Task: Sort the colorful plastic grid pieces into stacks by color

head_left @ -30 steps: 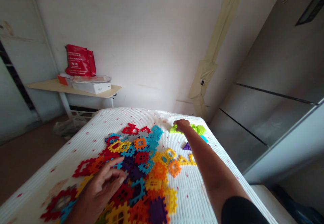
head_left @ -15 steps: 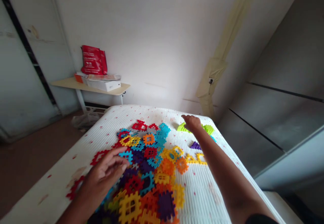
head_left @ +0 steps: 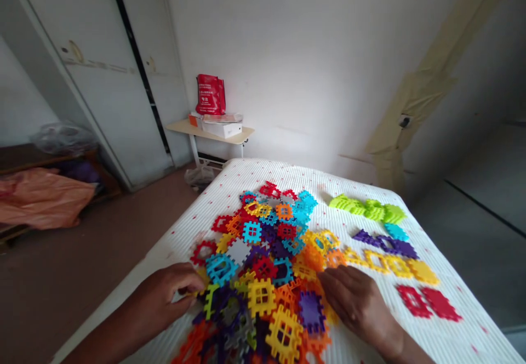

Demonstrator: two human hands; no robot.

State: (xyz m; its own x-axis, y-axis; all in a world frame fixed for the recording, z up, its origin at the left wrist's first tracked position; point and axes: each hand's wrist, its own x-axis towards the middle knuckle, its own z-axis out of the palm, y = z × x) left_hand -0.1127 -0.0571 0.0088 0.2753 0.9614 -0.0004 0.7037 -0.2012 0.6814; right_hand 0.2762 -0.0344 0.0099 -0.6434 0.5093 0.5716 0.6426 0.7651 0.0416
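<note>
A heap of notched plastic building tiles [head_left: 262,297] in many colours lies between my hands. At its left edge, my left hand [head_left: 175,293] has thumb and fingers pinched together beside a yellow tile and a light green tile [head_left: 211,301]. Whether a tile is between those fingertips is unclear. My right hand [head_left: 361,306] rests at the heap's right edge, its fingers curled down against orange and yellow tiles. What its fingertips hold is hidden by the hand. Yellow tiles with window cut-outs, such as the yellow tile [head_left: 284,334], lie on the near part.
Right of the heap are sorted rows: light green tiles [head_left: 372,209], a blue tile [head_left: 396,232], purple tiles [head_left: 386,243], yellow tiles [head_left: 398,266] and red tiles [head_left: 429,301]. All lie on a white ribbed bed cover [head_left: 193,219]. Behind stands a small table [head_left: 181,127] with a red bag [head_left: 210,95].
My right hand has come back from the light green row to the heap's near right edge. My left hand has closed from a loose open shape into a pinch. The view has swung left.
</note>
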